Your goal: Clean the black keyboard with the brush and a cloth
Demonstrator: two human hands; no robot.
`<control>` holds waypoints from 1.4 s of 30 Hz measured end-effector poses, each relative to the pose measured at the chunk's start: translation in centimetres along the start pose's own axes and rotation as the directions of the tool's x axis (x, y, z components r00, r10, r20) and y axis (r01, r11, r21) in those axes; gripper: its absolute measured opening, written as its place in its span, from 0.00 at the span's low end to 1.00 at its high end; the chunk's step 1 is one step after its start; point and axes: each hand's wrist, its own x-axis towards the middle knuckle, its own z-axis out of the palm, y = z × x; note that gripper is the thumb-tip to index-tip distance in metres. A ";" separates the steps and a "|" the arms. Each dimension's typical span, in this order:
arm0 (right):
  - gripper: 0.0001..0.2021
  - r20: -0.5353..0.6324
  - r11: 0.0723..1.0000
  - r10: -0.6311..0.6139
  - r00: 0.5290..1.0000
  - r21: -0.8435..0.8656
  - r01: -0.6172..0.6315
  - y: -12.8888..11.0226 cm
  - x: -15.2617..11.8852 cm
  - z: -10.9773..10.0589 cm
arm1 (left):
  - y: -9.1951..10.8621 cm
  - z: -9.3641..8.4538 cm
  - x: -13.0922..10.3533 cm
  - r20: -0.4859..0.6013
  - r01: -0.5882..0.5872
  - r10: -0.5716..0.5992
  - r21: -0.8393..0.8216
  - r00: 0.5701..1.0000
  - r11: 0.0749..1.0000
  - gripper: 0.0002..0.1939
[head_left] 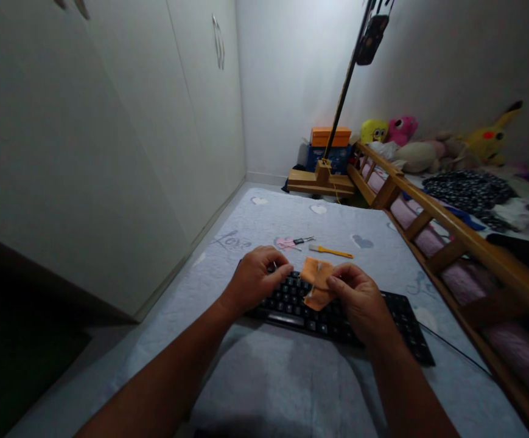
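Note:
A black keyboard [287, 304] lies across the cloth-covered surface in front of me. My right hand [358, 298] pinches a small orange cloth [318, 283] between thumb and fingers above the middle of the keyboard. Greyish fluff or dirt shows on the cloth. Over the keyboard's left end is my left hand [260, 277], its fingers curled toward the thumb; whatever lies between them is too small to make out. Just beyond the keyboard lie a brush with a yellow handle [332, 251] and a thin tool with a dark grip [298, 241].
A pale patterned cover [264, 389] spreads under everything. The keyboard's cable [456, 350] trails to the right. White cabinets [154, 152] stand on the left, a wooden bed rail [428, 213] on the right. Behind are a wooden stand [321, 179] and plush toys [403, 129].

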 end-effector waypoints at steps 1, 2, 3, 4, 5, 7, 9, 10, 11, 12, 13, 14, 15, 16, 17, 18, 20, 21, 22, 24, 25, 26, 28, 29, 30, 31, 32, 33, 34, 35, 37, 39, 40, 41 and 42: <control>0.16 -0.003 1.000 -0.005 1.000 0.001 0.005 0.1 -0.1 0.1 | 0.5 0.4 -0.4 0.006 0.011 -0.011 0.018 1.000 1.000 0.07; 0.16 -0.001 1.000 -0.011 1.000 0.002 0.011 0.2 -0.1 0.2 | 0.9 0.8 -0.6 0.017 0.028 -0.028 0.025 0.999 0.999 0.07; 0.16 0.004 1.000 -0.018 1.000 0.004 0.018 0.3 -0.1 0.3 | 1.2 1.1 -0.8 0.030 0.040 -0.040 0.024 0.999 0.999 0.06; 0.16 0.013 1.000 -0.023 1.000 0.008 0.023 0.4 -0.1 0.4 | 1.4 1.5 -0.9 0.043 0.054 -0.055 0.023 0.998 0.998 0.05; 0.16 0.023 1.000 -0.024 0.999 0.013 0.023 0.5 -0.1 0.6 | 1.5 1.8 -0.9 0.060 0.068 -0.069 0.025 0.996 0.997 0.04; 0.17 0.041 0.999 -0.019 0.999 0.028 0.017 0.6 -0.1 0.9 | 1.6 2.3 -0.8 0.083 0.102 -0.103 0.023 0.991 0.995 0.03; 0.17 0.052 0.999 -0.015 0.999 0.040 0.013 0.8 -0.1 1.2 | 1.6 2.6 -0.7 0.102 0.126 -0.125 -0.003 0.987 0.992 0.02; 0.17 0.054 0.999 -0.018 0.998 0.043 0.016 0.8 -0.1 1.3 | 1.6 2.7 -0.6 0.113 0.141 -0.139 -0.009 0.984 0.990 0.02; 0.17 0.056 0.999 -0.025 0.998 0.044 0.023 0.9 -0.1 1.5 | 1.6 2.8 -0.5 0.114 0.158 -0.156 -0.014 0.981 0.987 0.02; 0.17 0.063 0.999 -0.034 0.997 0.042 0.031 0.9 -0.1 1.6 | 1.6 2.9 -0.5 0.117 0.174 -0.171 -0.017 0.978 0.985 0.03; 0.17 0.073 0.999 -0.041 0.996 0.038 0.039 1.0 -0.2 1.7 | 1.6 3.0 -0.5 0.117 0.185 -0.181 -0.019 0.976 0.983 0.03; 0.16 0.087 0.998 -0.048 0.995 0.035 0.045 1.0 -0.2 1.8 | 1.6 3.1 -0.5 0.117 0.194 -0.190 -0.023 0.975 0.981 0.03; 0.16 0.103 0.998 -0.052 0.993 0.032 0.049 1.0 -0.3 1.9 | 1.5 3.2 -0.5 0.121 0.202 -0.197 -0.033 0.973 0.979 0.03; 0.15 0.117 0.998 -0.053 0.992 0.032 0.050 1.0 -0.4 1.9 | 1.5 3.2 -0.5 0.128 0.212 -0.204 -0.048 0.970 0.976 0.03; 0.15 0.123 0.998 -0.051 0.991 0.035 0.048 1.0 -0.5 1.8 | 1.4 3.3 -0.6 0.141 0.224 -0.212 -0.070 0.967 0.972 0.03; 0.15 0.118 0.998 -0.050 0.992 0.040 0.046 1.0 -0.5 1.7 | 1.2 3.2 -0.6 0.164 0.241 -0.224 -0.097 0.961 0.966 0.04; 0.15 0.082 0.998 -0.049 0.995 0.052 0.045 1.1 -0.7 1.3 | 0.8 3.0 -0.5 0.207 0.267 -0.238 -0.128 0.949 0.955 0.05; 0.15 0.059 0.997 -0.045 0.997 0.065 0.041 1.1 -0.7 1.1 | 0.6 2.8 -0.4 0.222 0.275 -0.243 -0.125 0.944 0.953 0.05; 0.15 0.042 0.996 -0.039 0.998 0.086 0.035 1.2 -0.7 0.8 | 0.2 2.5 -0.1 0.227 0.271 -0.240 -0.117 0.944 0.955 0.06; 0.16 0.044 0.989 -0.018 0.999 0.145 0.012 1.3 -0.8 0.4 | -0.7 2.0 0.8 0.188 0.240 -0.223 -0.077 0.957 0.968 0.07; 0.18 0.059 0.985 -0.001 0.998 0.172 -0.009 1.3 -0.8 0.2 | -1.3 1.7 1.4 0.176 0.226 -0.215 -0.043 0.961 0.973 0.07; 0.20 0.076 0.981 0.018 0.997 0.190 -0.032 1.4 -0.8 0.1 | -2.0 1.5 2.1 0.163 0.217 -0.216 0.009 0.963 0.976 0.07; 0.22 0.110 0.976 0.063 0.992 0.200 -0.084 1.5 -0.8 -0.1 | -3.3 1.3 3.7 0.162 0.205 -0.227 0.142 0.960 0.968 0.07; 0.21 0.121 0.973 0.084 0.989 0.202 -0.108 1.6 -0.9 -0.2 | -4.0 1.3 4.6 0.174 0.189 -0.226 0.206 0.959 0.960 0.07; 0.20 0.127 0.970 0.099 0.987 0.208 -0.124 1.7 -0.9 -0.2 | -4.6 1.5 5.4 0.185 0.168 -0.219 0.259 0.958 0.951 0.07; 0.19 0.132 0.967 0.104 0.986 0.218 -0.131 1.7 -0.9 -0.3 | -5.1 1.7 6.2 0.196 0.147 -0.214 0.311 0.957 0.939 0.08; 0.18 0.137 0.964 0.105 0.985 0.230 -0.135 1.8 -1.0 -0.4 | -5.6 2.0 6.9 0.196 0.137 -0.218 0.361 0.956 0.922 0.08; 0.18 0.139 0.960 0.105 0.985 0.242 -0.137 1.8 -0.9 -0.4 | -5.9 2.4 7.6 0.201 0.127 -0.224 0.408 0.954 0.904 0.08; 0.18 0.138 0.958 0.106 0.985 0.250 -0.138 1.9 -0.9 -0.5 | -6.2 2.9 8.2 0.205 0.121 -0.235 0.454 0.950 0.883 0.07; 0.18 0.136 0.957 0.108 0.985 0.254 -0.140 1.9 -0.9 -0.5 | -6.4 3.3 8.7 0.212 0.118 -0.249 0.488 0.945 0.865 0.07; 0.18 0.132 0.956 0.117 0.984 0.253 -0.148 2.0 -0.8 -0.6 | -6.7 4.1 9.4 0.228 0.112 -0.268 0.530 0.936 0.840 0.08; 0.17 0.132 0.954 0.127 0.983 0.254 -0.158 2.0 -0.7 -0.6 | -6.8 4.6 10.0 0.247 0.108 -0.288 0.555 0.925 0.824 0.08; 0.17 0.138 0.952 0.133 0.981 0.258 -0.165 2.0 -0.7 -0.6 | -6.8 4.7 10.1 0.245 0.114 -0.294 0.559 0.924 0.822 0.08; 0.16 0.139 0.949 0.140 0.980 0.264 -0.173 2.0 -0.7 -0.6 | -6.7 4.6 10.2 0.218 0.118 -0.281 0.555 0.934 0.823 0.09; 0.16 0.134 0.946 0.146 0.980 0.270 -0.178 2.0 -0.7 -0.5 | -6.5 4.5 10.2 0.191 0.110 -0.253 0.550 0.949 0.828 0.10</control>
